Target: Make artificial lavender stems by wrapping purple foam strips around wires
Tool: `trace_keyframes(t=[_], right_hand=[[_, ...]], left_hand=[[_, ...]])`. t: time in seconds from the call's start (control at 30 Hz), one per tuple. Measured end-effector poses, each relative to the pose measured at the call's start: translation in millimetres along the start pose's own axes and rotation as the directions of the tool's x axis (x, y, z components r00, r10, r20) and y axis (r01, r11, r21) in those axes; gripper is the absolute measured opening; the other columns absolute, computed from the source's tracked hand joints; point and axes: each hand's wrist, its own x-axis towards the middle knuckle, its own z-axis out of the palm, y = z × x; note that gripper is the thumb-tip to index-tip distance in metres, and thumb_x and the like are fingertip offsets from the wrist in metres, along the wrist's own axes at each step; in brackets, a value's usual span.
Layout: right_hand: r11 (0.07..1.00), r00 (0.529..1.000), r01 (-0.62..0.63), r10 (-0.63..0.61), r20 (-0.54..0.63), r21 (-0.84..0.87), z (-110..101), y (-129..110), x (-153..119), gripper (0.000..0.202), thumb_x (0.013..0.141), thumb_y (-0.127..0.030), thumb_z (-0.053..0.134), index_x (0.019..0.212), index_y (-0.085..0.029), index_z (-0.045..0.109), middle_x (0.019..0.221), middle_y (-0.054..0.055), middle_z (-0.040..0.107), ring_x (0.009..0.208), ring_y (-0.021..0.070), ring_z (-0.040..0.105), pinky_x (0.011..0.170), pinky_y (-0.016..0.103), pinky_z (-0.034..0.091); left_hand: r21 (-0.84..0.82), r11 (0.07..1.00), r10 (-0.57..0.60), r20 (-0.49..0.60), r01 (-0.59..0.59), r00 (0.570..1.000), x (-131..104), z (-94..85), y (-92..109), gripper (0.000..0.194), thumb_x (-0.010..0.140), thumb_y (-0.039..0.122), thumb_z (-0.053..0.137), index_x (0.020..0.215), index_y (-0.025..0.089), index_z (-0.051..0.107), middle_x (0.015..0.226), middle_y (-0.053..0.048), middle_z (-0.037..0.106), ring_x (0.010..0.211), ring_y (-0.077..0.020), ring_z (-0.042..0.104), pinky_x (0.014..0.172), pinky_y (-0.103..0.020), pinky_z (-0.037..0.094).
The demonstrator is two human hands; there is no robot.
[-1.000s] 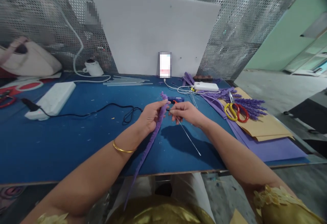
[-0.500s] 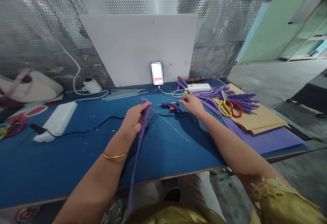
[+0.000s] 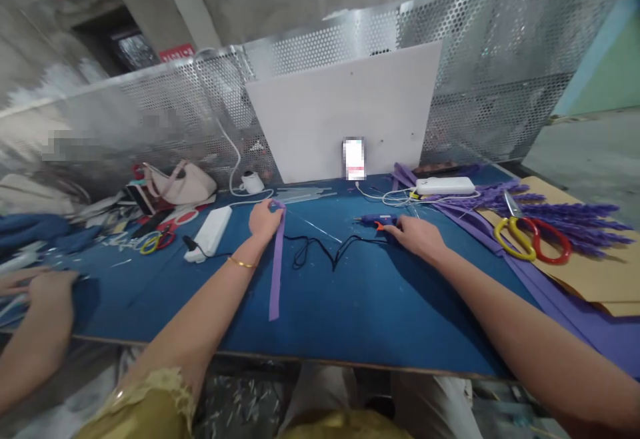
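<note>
My left hand (image 3: 265, 220) is closed around the top of a purple paper strip (image 3: 277, 269), which hangs down over the blue table. From that same grip a thin wire (image 3: 317, 227) runs out to the right. My right hand (image 3: 420, 235) is closed on the handle of a blue hot glue gun (image 3: 374, 219) with an orange trigger. The gun's nozzle points left, toward my left hand. Its black cord (image 3: 333, 259) loops across the table between my hands. My palm hides much of the handle.
Scissors (image 3: 533, 239), purple flower sprigs (image 3: 575, 219) and brown paper (image 3: 595, 285) lie right. A white power bank (image 3: 445, 185) and phone (image 3: 355, 159) stand behind. At left are a power strip (image 3: 209, 233), more scissors (image 3: 157, 241) and another person's hand (image 3: 47, 292).
My right hand has gone from beside the glue gun to holding its handle. My left hand, with strip and wire, is farther from the gun. The view has turned left.
</note>
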Motion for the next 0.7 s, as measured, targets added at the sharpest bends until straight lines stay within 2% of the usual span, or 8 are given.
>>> trace_keyframes(t=[0.07,0.1,0.17,0.27,0.33,0.5,0.7], right_hand=[[0.999,1.0,0.017,-0.017,0.001,-0.029,1.4,0.2,0.2,0.06,0.097,-0.064,0.033,0.101,-0.015,0.067,0.103,0.017,0.072,0.098,0.0319,0.068,0.072,0.035,0.045],[0.999,1.0,0.023,-0.023,0.002,-0.034,2.0,0.3,0.3,0.061,0.097,-0.065,0.032,0.102,-0.015,0.067,0.104,0.017,0.072,0.098,0.0318,0.068,0.072,0.035,0.045],[0.999,1.0,0.029,-0.029,0.006,-0.037,3.0,0.7,0.6,0.061,0.097,-0.065,0.032,0.103,-0.015,0.067,0.104,0.017,0.071,0.098,0.0317,0.068,0.072,0.035,0.045],[0.998,0.999,0.045,-0.044,0.005,-0.054,4.8,1.4,1.7,0.058,0.098,-0.063,0.032,0.102,-0.016,0.066,0.105,0.016,0.071,0.099,0.0322,0.068,0.073,0.035,0.046],[0.995,0.998,0.063,-0.063,0.002,-0.077,6.6,1.8,2.7,0.056,0.099,-0.061,0.032,0.102,-0.016,0.066,0.107,0.016,0.07,0.099,0.0322,0.068,0.073,0.036,0.047],[0.987,0.995,0.096,-0.099,-0.017,-0.127,10.8,1.2,3.9,0.055,0.1,-0.058,0.033,0.103,-0.015,0.067,0.104,0.016,0.069,0.095,0.0311,0.069,0.072,0.035,0.047],[0.987,0.995,0.094,-0.096,-0.014,-0.128,8.4,-1.2,2.4,0.055,0.1,-0.057,0.033,0.104,-0.014,0.067,0.103,0.016,0.068,0.093,0.0307,0.069,0.071,0.036,0.048]], left_hand=[[0.133,0.991,0.035,-0.054,-0.027,0.998,21.4,5.0,6.4,0.032,0.083,0.022,0.066,0.114,0.013,0.066,0.127,-0.019,0.063,0.131,-0.0344,0.047,0.1,-0.04,0.039],[0.188,0.982,0.044,-0.049,-0.034,0.998,31.7,9.6,11.0,0.03,0.083,0.02,0.067,0.112,0.012,0.067,0.128,-0.02,0.062,0.131,-0.0358,0.046,0.102,-0.042,0.038],[0.277,0.96,0.046,-0.008,-0.042,0.999,50.6,20.7,21.6,0.023,0.086,0.022,0.066,0.106,0.01,0.069,0.121,-0.021,0.065,0.125,-0.0358,0.052,0.102,-0.044,0.041],[0.359,0.931,0.049,0.066,-0.069,0.997,71.6,37.7,37.6,0.035,0.092,0.035,0.063,0.121,0.015,0.062,0.126,-0.013,0.062,0.111,-0.0272,0.061,0.093,-0.047,0.052],[0.382,0.919,0.057,0.117,-0.098,0.992,80.7,46.7,46.7,0.04,0.093,0.037,0.063,0.127,0.017,0.058,0.128,-0.012,0.06,0.107,-0.025,0.063,0.089,-0.046,0.055],[0.354,0.92,0.095,0.214,-0.168,0.972,91.8,56.2,62.1,0.041,0.092,0.036,0.064,0.126,0.014,0.059,0.127,-0.014,0.06,0.107,-0.0256,0.063,0.089,-0.045,0.054],[0.166,0.952,0.218,0.225,-0.258,0.95,78.1,44.8,73.0,0.037,0.093,0.037,0.061,0.126,0.018,0.06,0.128,-0.011,0.06,0.107,-0.0252,0.062,0.089,-0.046,0.055]])
